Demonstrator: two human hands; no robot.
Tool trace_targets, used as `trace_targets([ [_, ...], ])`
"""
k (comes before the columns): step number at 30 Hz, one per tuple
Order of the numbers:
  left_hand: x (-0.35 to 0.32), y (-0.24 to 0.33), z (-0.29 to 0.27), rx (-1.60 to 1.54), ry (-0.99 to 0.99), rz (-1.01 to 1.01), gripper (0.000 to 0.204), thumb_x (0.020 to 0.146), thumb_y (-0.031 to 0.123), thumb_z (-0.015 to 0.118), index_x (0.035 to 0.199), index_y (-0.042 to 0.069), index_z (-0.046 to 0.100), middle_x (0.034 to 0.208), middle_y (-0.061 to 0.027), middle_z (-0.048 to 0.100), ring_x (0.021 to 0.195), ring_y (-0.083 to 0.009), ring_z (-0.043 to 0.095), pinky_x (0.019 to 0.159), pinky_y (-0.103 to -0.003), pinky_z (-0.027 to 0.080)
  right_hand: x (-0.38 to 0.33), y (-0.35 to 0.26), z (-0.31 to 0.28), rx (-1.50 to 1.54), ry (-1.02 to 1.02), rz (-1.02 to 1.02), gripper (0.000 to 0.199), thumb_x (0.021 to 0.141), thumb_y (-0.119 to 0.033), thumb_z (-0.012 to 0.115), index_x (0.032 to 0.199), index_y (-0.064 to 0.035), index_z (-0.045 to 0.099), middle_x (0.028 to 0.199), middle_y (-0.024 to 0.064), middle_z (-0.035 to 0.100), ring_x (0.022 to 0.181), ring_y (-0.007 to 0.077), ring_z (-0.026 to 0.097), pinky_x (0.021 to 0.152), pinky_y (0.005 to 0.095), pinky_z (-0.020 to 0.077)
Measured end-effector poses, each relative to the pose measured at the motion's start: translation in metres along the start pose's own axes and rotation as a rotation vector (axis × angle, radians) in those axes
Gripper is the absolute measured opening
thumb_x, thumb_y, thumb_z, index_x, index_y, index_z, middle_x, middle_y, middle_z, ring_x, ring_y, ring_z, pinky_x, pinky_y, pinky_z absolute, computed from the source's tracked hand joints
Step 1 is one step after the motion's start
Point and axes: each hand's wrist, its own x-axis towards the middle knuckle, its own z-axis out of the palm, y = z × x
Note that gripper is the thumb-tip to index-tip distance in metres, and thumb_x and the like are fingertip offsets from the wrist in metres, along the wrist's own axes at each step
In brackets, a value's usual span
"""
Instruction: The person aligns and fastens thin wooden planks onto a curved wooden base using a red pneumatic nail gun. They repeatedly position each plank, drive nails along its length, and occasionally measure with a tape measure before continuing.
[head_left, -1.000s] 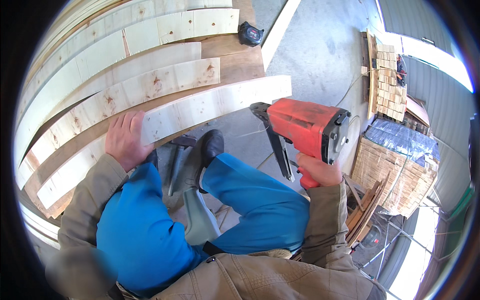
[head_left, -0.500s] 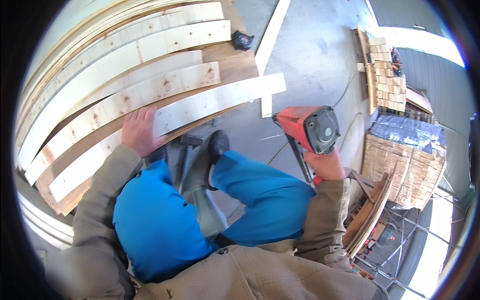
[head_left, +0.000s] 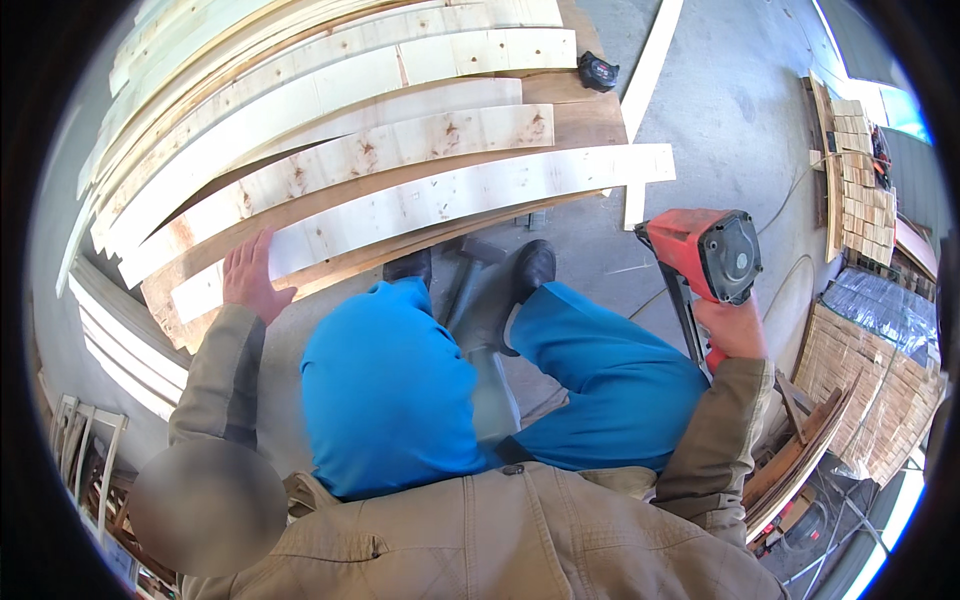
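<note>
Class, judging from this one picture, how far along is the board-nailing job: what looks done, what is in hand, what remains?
Looks done: several pale boards lie side by side on the brown base. In hand: the left hand presses flat on the nearest board; the right hand holds the red nail gun raised, clear of the wood. Left: no nails are discernible, so fastening that board probably remains.

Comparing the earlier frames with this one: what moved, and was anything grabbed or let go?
The right hand has swung the red nail gun from lying sideways, pointing left, to upright with its round cap toward the camera, and slightly away from the boards. Nothing was picked up or released. The left hand stays flat on the nearest pale board, the stack is unchanged, and the person remains crouched.
</note>
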Motion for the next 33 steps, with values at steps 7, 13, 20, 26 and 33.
trace_targets([
  [7,-0.003,-0.042,0.005,0.094,-0.035,-0.100,0.095,0.071,0.016,0.089,0.154,0.009,0.043,0.146,-0.0156,0.056,0.138,-0.0354,0.052,0.121,-0.049,0.037,0.001,0.006,-0.002,-0.045,-0.023,-0.008,0.032,0.079,-0.001,0.065,0.109,0.0009,0.073,0.092,0.0023,0.073,0.085,0.0099,0.063,0.078,0.0313,0.0532],
  [13,0.007,-0.050,0.011,0.093,-0.064,-0.108,0.073,0.073,0.017,0.085,0.139,0.009,0.055,0.133,-0.0161,0.064,0.128,-0.0364,0.060,0.113,-0.047,0.044,0.002,0.004,-0.004,-0.038,-0.075,0.091,0.030,0.079,-0.001,0.065,0.108,0.0005,0.074,0.091,0.0026,0.073,0.084,0.0098,0.063,0.077,0.0312,0.0532],
  [20,0.006,-0.049,0.009,0.062,-0.015,-0.094,0.064,0.072,0.015,0.084,0.131,0.008,0.059,0.127,-0.0163,0.066,0.124,-0.0369,0.062,0.109,-0.049,0.047,0.001,0.003,-0.004,-0.015,-0.074,0.128,0.031,0.079,0.001,0.064,0.108,0.0003,0.075,0.091,0.0023,0.074,0.085,0.0097,0.064,0.077,0.0313,0.0533],
  [26,0.020,-0.016,0.013,-0.006,0.029,0.007,0.052,0.073,0.019,0.081,0.120,0.006,0.063,0.116,-0.0188,0.068,0.116,-0.0389,0.064,0.105,-0.049,0.048,0.000,0.007,-0.004,0.016,-0.072,0.106,0.031,0.079,0.000,0.065,0.108,-0.0001,0.075,0.091,0.0019,0.073,0.084,0.0101,0.063,0.077,0.0313,0.0531],
  [33,0.061,0.086,0.020,-0.053,0.098,0.218,0.057,0.071,0.021,0.078,0.122,0.005,0.062,0.115,-0.0181,0.067,0.113,-0.0371,0.064,0.101,-0.047,0.049,0.001,0.004,-0.003,-0.020,-0.089,0.149,0.029,0.079,-0.001,0.066,0.107,0.0002,0.074,0.090,0.0037,0.073,0.083,0.0108,0.062,0.077,0.0319,0.0532],
])
